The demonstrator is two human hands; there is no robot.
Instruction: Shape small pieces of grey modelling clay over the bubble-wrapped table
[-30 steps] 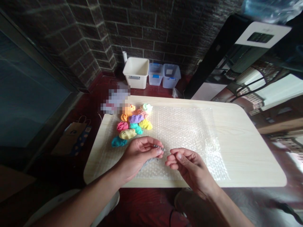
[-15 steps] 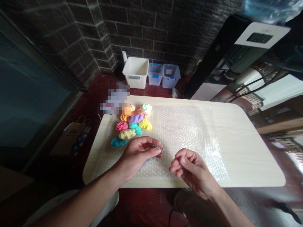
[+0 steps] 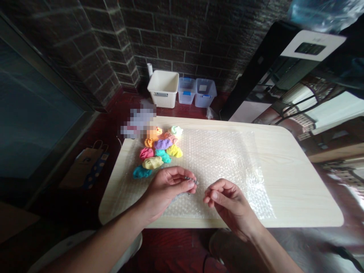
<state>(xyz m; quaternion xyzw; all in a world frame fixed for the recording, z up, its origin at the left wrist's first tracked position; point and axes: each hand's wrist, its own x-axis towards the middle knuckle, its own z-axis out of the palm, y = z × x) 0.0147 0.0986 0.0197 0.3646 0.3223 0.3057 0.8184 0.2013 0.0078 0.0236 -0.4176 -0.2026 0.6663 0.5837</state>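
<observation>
Right hand (image 3: 231, 204) slightly nearer left hand (image 3: 165, 187), which pinches small grey piece (image 3: 188, 178).

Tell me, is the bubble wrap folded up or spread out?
Spread out: the bubble wrap lies as a broad sheet over the table, with the colourful lumps on its left part.

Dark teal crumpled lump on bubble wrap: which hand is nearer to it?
Left: the left hand is just right of the dark teal lump; the right hand is farther right.

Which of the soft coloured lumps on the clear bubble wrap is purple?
The purple lump in the group's middle, directly behind the turquoise-green lump; no other visible lump shares its colour.
</observation>
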